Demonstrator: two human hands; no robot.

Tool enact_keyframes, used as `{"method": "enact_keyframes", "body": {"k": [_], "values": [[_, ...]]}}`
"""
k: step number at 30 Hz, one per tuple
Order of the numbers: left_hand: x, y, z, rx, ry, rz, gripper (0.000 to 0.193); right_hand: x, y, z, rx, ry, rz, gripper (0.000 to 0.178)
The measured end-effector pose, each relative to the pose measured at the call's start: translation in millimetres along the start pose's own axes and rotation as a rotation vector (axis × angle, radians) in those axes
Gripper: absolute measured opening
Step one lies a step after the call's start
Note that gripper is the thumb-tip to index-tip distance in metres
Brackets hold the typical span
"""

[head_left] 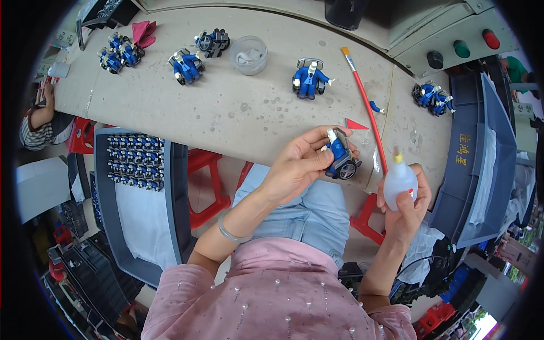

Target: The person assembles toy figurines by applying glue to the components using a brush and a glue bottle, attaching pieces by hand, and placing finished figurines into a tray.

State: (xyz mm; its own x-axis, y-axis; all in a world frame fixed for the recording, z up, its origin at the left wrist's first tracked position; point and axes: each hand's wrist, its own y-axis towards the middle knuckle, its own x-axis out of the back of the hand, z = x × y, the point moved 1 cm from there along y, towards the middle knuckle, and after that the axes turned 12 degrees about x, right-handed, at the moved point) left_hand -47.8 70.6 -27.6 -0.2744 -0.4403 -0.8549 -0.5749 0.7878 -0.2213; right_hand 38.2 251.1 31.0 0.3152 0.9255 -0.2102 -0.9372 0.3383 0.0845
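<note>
My left hand (300, 161) grips a small toy figure (339, 148) in a blue suit, seated in a dark wheelchair whose spoked wheel faces me. In my right hand (412, 207) is a translucent white squeeze bottle (400, 180), upright, its yellow nozzle pointing up. Bottle and figure are apart. On the table just beyond lie a flat red triangle (357, 124), a red-handled paintbrush (364, 102) and a loose blue toy arm (376, 107) with a pale hand. Another seated figure (309, 80) stands farther off, facing me.
More wheelchair figures (186, 67) are spread over the table (249, 107), beside a round plastic tub (249, 55) and a crumpled red cloth (144, 34). A grey crate (180, 209) with rows of figures stands at my left, another grey crate (462, 170) at my right.
</note>
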Motion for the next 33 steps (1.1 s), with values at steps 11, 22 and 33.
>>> {"method": "enact_keyframes", "body": {"k": [11,22,33], "values": [[-3.2,1.7,2.1,0.05,0.007,-0.143,0.039,-12.7,-1.6,2.5,0.248,-0.349,-0.188,0.034],[-2.2,0.9,0.9,0.088,-0.002,-0.116,0.034,-31.0,5.8,14.3,0.561,-0.795,-0.042,0.031],[0.6,2.0,2.7,0.08,-0.02,-0.118,0.034,-34.9,7.5,10.0,0.508,-0.834,0.003,0.032]]}}
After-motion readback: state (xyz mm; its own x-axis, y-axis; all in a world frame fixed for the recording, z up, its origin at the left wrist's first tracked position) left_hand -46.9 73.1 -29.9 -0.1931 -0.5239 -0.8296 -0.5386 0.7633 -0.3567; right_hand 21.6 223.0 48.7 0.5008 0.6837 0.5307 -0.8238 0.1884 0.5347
